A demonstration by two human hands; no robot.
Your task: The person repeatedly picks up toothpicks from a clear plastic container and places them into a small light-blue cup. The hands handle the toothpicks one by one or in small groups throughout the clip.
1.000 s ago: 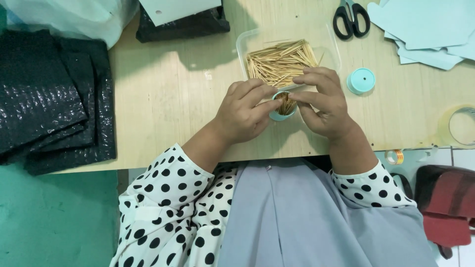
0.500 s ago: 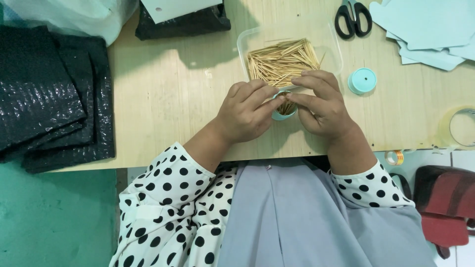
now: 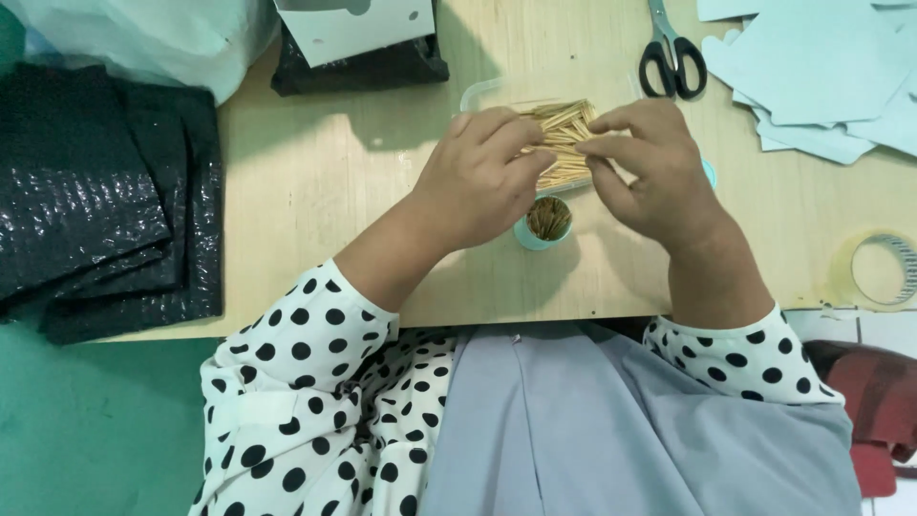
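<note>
Left hand [image 3: 478, 182] and right hand [image 3: 650, 167] pinching toothpicks [image 3: 565, 124] over clear tray [image 3: 478, 94], small teal cup [image 3: 546, 225] just below, near surface's [image 3: 315, 172] front edge.

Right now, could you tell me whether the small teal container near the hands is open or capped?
Open: the small teal container stands upright with no cap, and the toothpick ends inside show from above.

free: bare table [image 3: 315, 182] left of hands | blocked: scissors [image 3: 673, 53], paper sheets [image 3: 821, 67] far right
</note>
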